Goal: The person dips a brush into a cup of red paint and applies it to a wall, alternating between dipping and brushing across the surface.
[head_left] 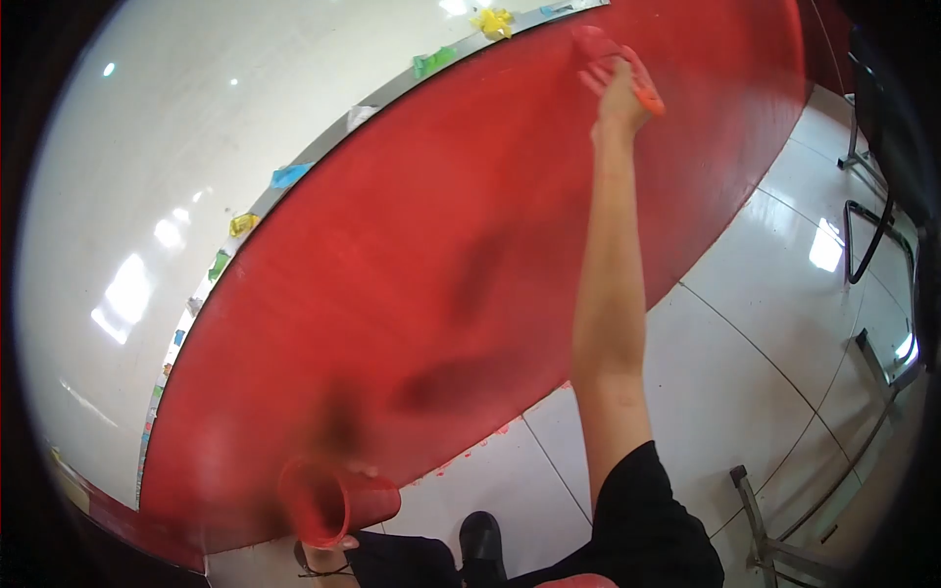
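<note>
My right hand (618,98) is stretched far up along the red-painted panel (441,235). It is closed around a paintbrush (649,101), whose orange handle end sticks out beside the wrist. The brush's head lies against or close to the panel near its top edge; reddish blur hides the exact contact. Low on the left, my left hand (345,544) grips a red plastic cup (374,498), tilted with its mouth facing left. Red colour coats the cup's inside. Most of the left hand is hidden behind the cup.
A glossy white surface (196,118) borders the panel along a metal edge strip (333,137) carrying yellow, green and blue scraps. White floor tiles (725,323) show red drips beside the panel's base. Chairs with metal legs (769,539) stand on the right. My black shoe (480,544) is below.
</note>
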